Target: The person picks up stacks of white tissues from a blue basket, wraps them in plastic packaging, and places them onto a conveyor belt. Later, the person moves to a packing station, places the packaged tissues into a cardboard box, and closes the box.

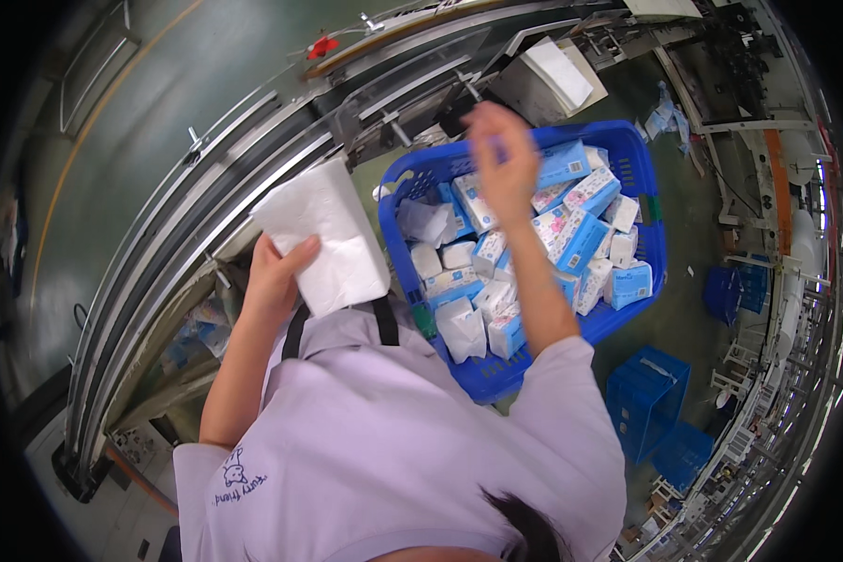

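Observation:
My left hand (276,267) grips a stack of white folded tissues (332,239) by its left side, thumb on top, close in front of my body. Out over the far side of a blue plastic basket (526,377) reaches my right hand (504,159), its fingers smeared by motion, so I cannot make out anything in them. Several blue-and-white tissue packs (576,239) fill the basket in a loose heap. Among them lie some plain white tissue stacks (462,328) and a crumpled clear wrapper (428,222).
A conveyor with metal rails (225,201) curves past on the left and far side. White sheets (557,73) rest on a machine beyond the basket. Blue crates (646,398) stand on the floor at right. Blue plastic film (667,117) hangs near the machine frame.

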Demonstrator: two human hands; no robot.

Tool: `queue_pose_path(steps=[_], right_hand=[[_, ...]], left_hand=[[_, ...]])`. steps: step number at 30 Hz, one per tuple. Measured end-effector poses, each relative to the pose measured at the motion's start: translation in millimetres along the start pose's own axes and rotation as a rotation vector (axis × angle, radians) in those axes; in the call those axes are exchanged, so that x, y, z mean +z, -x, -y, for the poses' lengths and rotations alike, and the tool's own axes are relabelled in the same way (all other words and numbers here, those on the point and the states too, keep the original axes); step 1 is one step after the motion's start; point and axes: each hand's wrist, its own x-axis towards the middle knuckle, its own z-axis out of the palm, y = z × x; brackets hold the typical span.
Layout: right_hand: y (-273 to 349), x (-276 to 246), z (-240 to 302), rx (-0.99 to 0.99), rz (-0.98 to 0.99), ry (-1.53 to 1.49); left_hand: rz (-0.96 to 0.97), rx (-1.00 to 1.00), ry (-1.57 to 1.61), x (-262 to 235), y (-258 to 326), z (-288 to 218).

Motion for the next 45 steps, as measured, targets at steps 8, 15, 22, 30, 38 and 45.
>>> queue_pose_path(steps=[8, 15, 22, 30, 38, 45], right_hand=[[-120.5, -104.3, -186.0, -0.01, 0.127, 0.925], [-134.4, -114.3, -210.7, 0.167, 0.204, 0.791], [-137.0, -111.3, -219.1, -0.024, 0.163, 1.043], [-127.0, -111.5, -208.9, -0.13, 0.186, 0.936], [-154.5, -121.3, -233.0, -0.035, 0.262, 0.936], [-167.8, -133.7, -245.8, 0.004, 0.46, 0.856]], left_hand=[[-0.039, -0.071, -0.047, -1.2, 16.3, 10.7], [-0.149, -0.092, -0.027, -18.1, 29.3, 20.3], [-0.173, -0.09, -0.038, -11.0, 34.4, 20.5], [-0.214, -0.047, -0.025, -13.7, 43.0, 24.3], [-0.218, -0.061, 0.027, -19.8, 57.3, 29.3], [-0.249, -0.043, 0.012, -20.7, 62.1, 23.2]])
